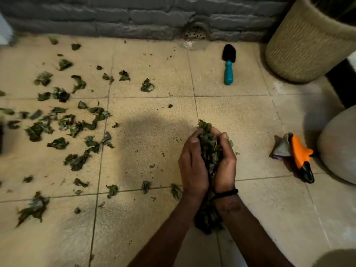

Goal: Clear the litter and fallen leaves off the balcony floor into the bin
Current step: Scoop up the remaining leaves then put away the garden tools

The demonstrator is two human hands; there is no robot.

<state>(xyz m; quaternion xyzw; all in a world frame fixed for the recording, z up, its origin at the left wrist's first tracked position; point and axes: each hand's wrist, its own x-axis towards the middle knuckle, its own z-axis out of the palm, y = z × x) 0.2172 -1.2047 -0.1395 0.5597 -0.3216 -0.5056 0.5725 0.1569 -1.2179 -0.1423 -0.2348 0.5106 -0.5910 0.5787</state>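
Two bare hands meet above a tiled balcony floor (154, 132), the left hand (192, 166) and right hand (225, 166) cupped together, their grip curled round a clump of wilted green leaves (210, 151) that spills out above the fingertips and hangs down between the wrists. A black band (227, 193) circles the right wrist. Just to the right, an orange-and-black pair of pruning shears (302, 157) lies on the tiles, touching a crumpled grey wrapper (282, 147). To the left, loose fallen leaves (77, 124) are scattered across several tiles, well apart from the hands. Farther back, a trowel (228, 64) with a teal handle and black blade lies flat, near a woven planter (308, 41) standing in the right corner. A small drain grate (195, 33) sits at the foot of the grey brick wall (115, 16).
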